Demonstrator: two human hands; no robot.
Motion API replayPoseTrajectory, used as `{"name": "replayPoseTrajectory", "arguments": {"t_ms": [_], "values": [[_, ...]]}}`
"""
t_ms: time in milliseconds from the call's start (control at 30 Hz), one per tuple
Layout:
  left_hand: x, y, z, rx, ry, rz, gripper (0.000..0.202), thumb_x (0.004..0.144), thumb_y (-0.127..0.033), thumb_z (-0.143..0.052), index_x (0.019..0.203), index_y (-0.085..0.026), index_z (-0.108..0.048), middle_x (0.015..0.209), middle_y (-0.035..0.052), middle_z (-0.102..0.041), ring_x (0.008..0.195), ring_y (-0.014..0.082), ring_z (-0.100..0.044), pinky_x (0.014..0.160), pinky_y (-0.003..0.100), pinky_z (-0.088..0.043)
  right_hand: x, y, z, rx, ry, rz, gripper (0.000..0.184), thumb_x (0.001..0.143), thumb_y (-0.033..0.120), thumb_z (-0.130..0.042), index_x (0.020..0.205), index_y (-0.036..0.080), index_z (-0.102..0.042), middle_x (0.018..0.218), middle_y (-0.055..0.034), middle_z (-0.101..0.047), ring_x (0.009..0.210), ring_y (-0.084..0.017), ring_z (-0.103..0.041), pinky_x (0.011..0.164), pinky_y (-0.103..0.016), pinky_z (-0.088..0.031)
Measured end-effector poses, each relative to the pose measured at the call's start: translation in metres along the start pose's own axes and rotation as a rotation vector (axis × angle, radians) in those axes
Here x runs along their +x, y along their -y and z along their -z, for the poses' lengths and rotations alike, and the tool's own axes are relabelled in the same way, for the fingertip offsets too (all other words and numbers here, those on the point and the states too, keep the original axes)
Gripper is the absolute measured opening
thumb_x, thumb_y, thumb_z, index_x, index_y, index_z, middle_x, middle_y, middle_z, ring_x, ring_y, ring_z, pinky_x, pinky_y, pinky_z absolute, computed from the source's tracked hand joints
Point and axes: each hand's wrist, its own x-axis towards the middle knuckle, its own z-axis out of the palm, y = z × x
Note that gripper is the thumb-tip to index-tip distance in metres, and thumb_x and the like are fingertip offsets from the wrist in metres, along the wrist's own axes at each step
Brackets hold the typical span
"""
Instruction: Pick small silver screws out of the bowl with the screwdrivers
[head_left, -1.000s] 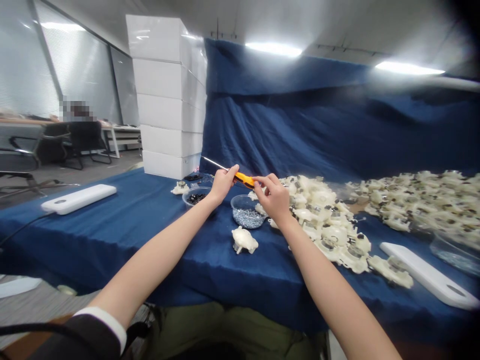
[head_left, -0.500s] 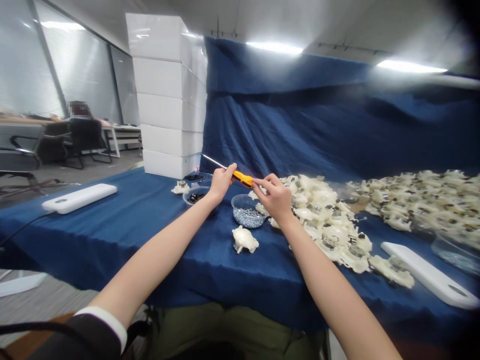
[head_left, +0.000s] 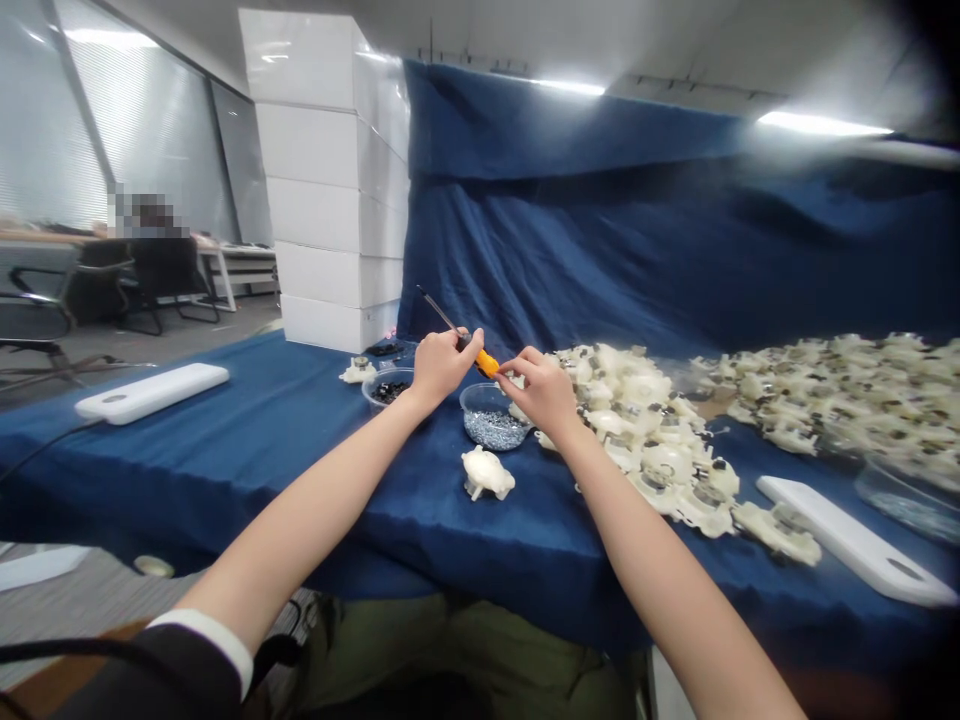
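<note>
Both my hands hold an orange-handled screwdriver above the blue-draped table. My left hand is wrapped round its shaft end, and the thin metal shaft sticks up and to the left. My right hand pinches the orange handle's end with its fingertips. Just under the hands stands a clear cup of small silvery screws, and to its left a clear dish of dark small parts. One cream plastic part lies alone on the cloth in front of the cup.
A big heap of cream plastic parts spreads right of the cup, another heap farther right. White flat boards lie at left and right. Stacked white boxes stand behind. A person sits at a far desk.
The screwdriver has tilted: its shaft now points more steeply up and left. My left hand has closed more around it, and the view has shifted slightly.
</note>
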Motion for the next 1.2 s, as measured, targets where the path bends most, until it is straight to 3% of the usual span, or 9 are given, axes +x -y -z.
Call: {"name": "replayPoseTrajectory", "arguments": {"t_ms": [167,400,667,800,967,1200], "values": [[-0.004,-0.004,0.001,0.145,0.028,-0.086,0.045,0.096,-0.05,-0.056,0.064,-0.019,-0.061,0.057,0.0047,-0.058,0.057,0.0174,-0.053,0.063,0.028,-0.027,0.0,-0.001,-0.003,0.021,0.119,-0.005,0.013,0.097,0.034,-0.063,0.093,0.022,-0.069,0.096,-0.0012,-0.065,0.065,-0.011,-0.059,0.061,-0.026,-0.039],[-0.001,-0.003,0.0,0.05,-0.014,-0.014,0.046,0.099,-0.05,-0.052,0.067,-0.019,-0.065,0.052,0.0018,-0.053,0.053,0.0158,-0.049,0.06,0.028,-0.027,0.002,0.0,-0.003,0.049,0.077,-0.056,0.012,0.1,0.032,-0.054,0.099,0.022,-0.061,0.1,-0.0026,-0.063,0.068,-0.014,-0.059,0.064,-0.028,-0.041],[0.002,0.0,-0.005,-0.192,0.003,0.036,0.057,0.096,-0.052,-0.054,0.052,-0.019,-0.043,0.049,-0.0013,-0.04,0.049,0.0113,-0.039,0.057,0.028,-0.026,0.004,0.001,-0.002,0.006,0.018,-0.042,0.032,0.109,0.035,-0.033,0.093,0.023,-0.058,0.096,-0.005,-0.061,0.079,-0.018,-0.06,0.065,-0.03,-0.038],[0.001,0.001,-0.006,-0.219,0.07,0.002,0.054,0.096,-0.051,-0.055,0.053,-0.018,-0.048,0.048,-0.0016,-0.041,0.05,0.0112,-0.038,0.056,0.029,-0.025,0.003,0.003,-0.001,0.011,-0.009,-0.05,0.039,0.109,0.043,-0.04,0.082,0.022,-0.059,0.085,-0.003,-0.06,0.072,-0.016,-0.057,0.062,-0.028,-0.036],[-0.002,0.0,-0.009,-0.116,0.198,-0.015,0.054,0.094,-0.054,-0.055,0.054,-0.018,-0.051,0.05,-0.0005,-0.046,0.052,0.0115,-0.041,0.057,0.027,-0.026,0.003,0.007,0.003,0.104,-0.112,-0.06,0.028,0.104,0.045,-0.054,0.095,0.022,-0.065,0.091,-0.0021,-0.064,0.069,-0.012,-0.058,0.064,-0.027,-0.042],[-0.007,0.002,-0.015,0.008,0.341,-0.091,0.048,0.091,-0.05,-0.059,0.055,-0.018,-0.057,0.052,0.0021,-0.053,0.051,0.0125,-0.044,0.055,0.028,-0.024,0.003,0.007,0.005,0.163,-0.223,-0.025,0.027,0.102,0.044,-0.058,0.091,0.021,-0.067,0.086,-0.0024,-0.063,0.064,-0.011,-0.056,0.064,-0.027,-0.047]]}}
